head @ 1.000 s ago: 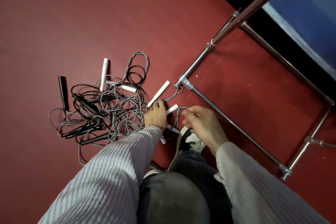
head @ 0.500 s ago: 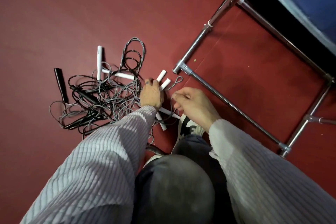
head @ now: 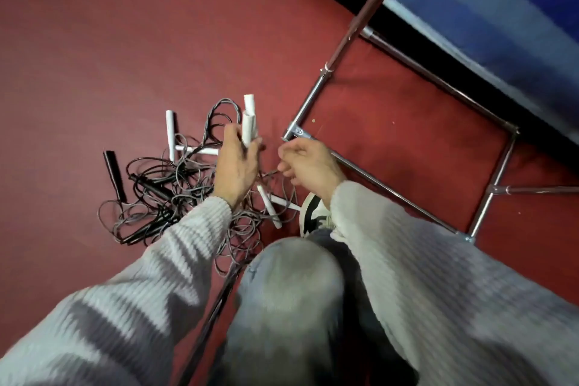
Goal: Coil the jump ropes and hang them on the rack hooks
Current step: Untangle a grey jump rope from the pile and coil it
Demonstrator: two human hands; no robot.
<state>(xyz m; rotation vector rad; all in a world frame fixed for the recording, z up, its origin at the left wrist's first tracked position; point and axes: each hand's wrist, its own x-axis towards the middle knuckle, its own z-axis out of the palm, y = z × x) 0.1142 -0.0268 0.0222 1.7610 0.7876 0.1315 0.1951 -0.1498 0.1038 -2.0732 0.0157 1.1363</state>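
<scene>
A tangle of grey and black jump ropes (head: 175, 185) lies on the red floor in front of me, with white handles (head: 171, 131) and black handles (head: 113, 175) sticking out. My left hand (head: 236, 166) is shut on two white handles (head: 249, 122), held together and pointing away from me, above the pile. My right hand (head: 308, 166) is beside it, its fingers pinched on the grey cord (head: 269, 173) that runs from the handles. Two more white handles (head: 271, 207) lie below my hands.
The chrome tube base of the rack (head: 391, 185) stands on the floor to the right, its upright pole (head: 354, 28) rising toward the top. My knee (head: 291, 279) and shoe (head: 313, 213) are beneath my hands. A blue mat (head: 501, 9) lies at the far right.
My left hand has gathered the two white handles side by side and lifted them off the floor. My right hand stays pinched on the cord and has risen with it.
</scene>
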